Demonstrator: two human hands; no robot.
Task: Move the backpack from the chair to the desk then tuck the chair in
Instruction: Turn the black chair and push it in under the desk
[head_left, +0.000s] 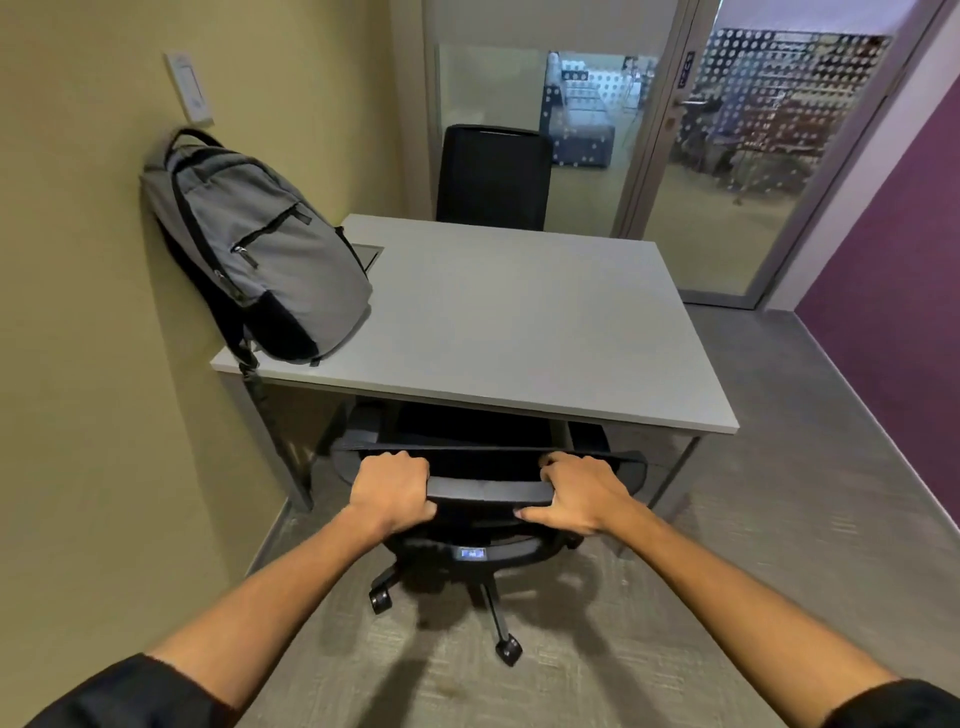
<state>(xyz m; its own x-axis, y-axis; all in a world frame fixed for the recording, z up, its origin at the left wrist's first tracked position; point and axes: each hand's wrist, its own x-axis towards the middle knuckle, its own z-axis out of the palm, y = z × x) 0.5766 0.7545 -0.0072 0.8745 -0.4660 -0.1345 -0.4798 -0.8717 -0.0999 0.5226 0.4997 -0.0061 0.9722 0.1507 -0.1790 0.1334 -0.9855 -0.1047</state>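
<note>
A grey and black backpack (260, 249) stands on the left end of the grey desk (519, 322), leaning against the yellow wall, one strap hanging over the desk's front edge. A black wheeled office chair (488, 491) stands at the desk's near side, its seat partly under the desktop. My left hand (392, 491) grips the left part of the chair's backrest top. My right hand (582, 493) grips the right part of the same top edge, thumb stretched along it.
A second black chair (493, 176) stands at the desk's far side before a glass partition. A glass door (753, 171) is at the right, a purple wall (893, 270) further right. The yellow wall (78, 312) runs close along the left. Grey carpet lies on the right.
</note>
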